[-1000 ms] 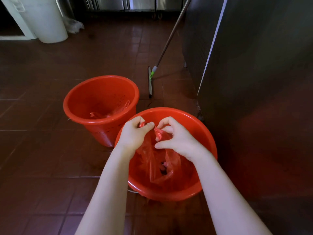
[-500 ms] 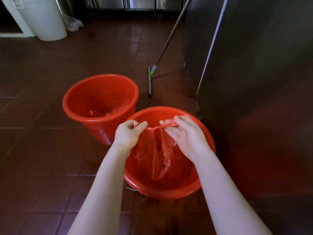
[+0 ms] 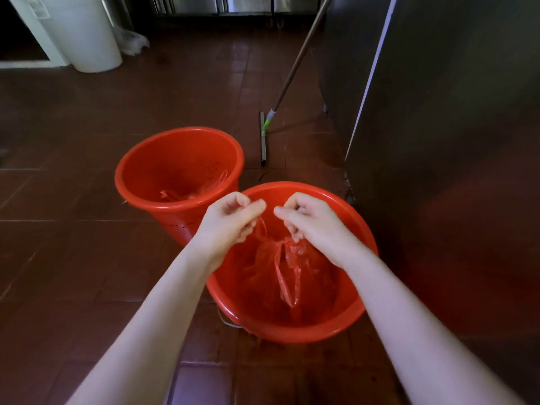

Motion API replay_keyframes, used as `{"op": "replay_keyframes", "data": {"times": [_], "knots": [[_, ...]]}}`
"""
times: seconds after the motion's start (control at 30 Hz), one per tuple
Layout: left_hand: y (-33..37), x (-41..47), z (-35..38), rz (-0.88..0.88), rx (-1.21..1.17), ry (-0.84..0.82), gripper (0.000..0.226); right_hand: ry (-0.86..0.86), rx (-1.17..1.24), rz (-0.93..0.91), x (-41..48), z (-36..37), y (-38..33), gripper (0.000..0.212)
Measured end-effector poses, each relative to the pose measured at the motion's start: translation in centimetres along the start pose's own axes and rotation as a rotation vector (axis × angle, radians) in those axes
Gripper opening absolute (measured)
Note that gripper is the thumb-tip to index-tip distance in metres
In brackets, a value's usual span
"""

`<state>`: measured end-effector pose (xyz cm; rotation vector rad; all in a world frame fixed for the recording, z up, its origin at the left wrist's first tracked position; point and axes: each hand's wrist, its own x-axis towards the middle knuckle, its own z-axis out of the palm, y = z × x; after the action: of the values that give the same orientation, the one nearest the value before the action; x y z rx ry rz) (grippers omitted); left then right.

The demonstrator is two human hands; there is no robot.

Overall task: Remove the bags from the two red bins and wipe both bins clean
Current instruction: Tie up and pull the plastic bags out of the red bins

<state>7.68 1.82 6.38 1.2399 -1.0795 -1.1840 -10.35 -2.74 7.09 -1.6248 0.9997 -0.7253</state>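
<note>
Two red bins stand on the tiled floor. The near bin point(image 3: 347, 325) holds a red plastic bag point(image 3: 280, 267), its top gathered into a bunch. My left hand point(image 3: 228, 223) pinches one bag handle above the bin's far rim. My right hand point(image 3: 309, 220) grips the other handle just to the right, fingers curled round it. The far bin point(image 3: 146, 182) stands behind and to the left, and a second crumpled red bag point(image 3: 190, 194) lies in its bottom.
A squeegee mop point(image 3: 264, 135) leans behind the bins, its handle running up to the right. A tall steel cabinet point(image 3: 438, 141) stands close on the right. A white bin point(image 3: 87, 33) stands at the far left, beside a crumpled clear bag point(image 3: 131, 39).
Both hands have worked the bag handles: the strip stretched between them is now slack and the bag's top is gathered into a bunch below my hands.
</note>
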Motion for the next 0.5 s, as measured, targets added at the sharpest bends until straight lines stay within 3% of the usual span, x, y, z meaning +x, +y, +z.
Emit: {"op": "replay_keyframes", "data": {"times": [0.1, 0.2, 0.3, 0.5], "knots": [[-1.7, -0.8, -2.4, 0.239, 0.809, 0.021, 0.027, -0.079, -0.419, -0.059, -0.1, -1.1, 0.1, 0.026], [-3.5, -2.6, -3.6, 0.497, 1.237, -0.06, 0.028, -0.16, -0.622, -0.079, -1.0, -0.9, 2.0, 0.028], [-4.8, -3.5, -5.6, 0.619, 1.376, -0.128, 0.031, -0.251, -0.853, -0.057, -2.4, -1.1, 5.7, 0.031], [-6.8, -4.9, -9.9, 0.431, 1.3, -0.058, 0.031, -0.19, -0.943, 0.064, -3.7, -4.8, 10.1, 0.033]]}}
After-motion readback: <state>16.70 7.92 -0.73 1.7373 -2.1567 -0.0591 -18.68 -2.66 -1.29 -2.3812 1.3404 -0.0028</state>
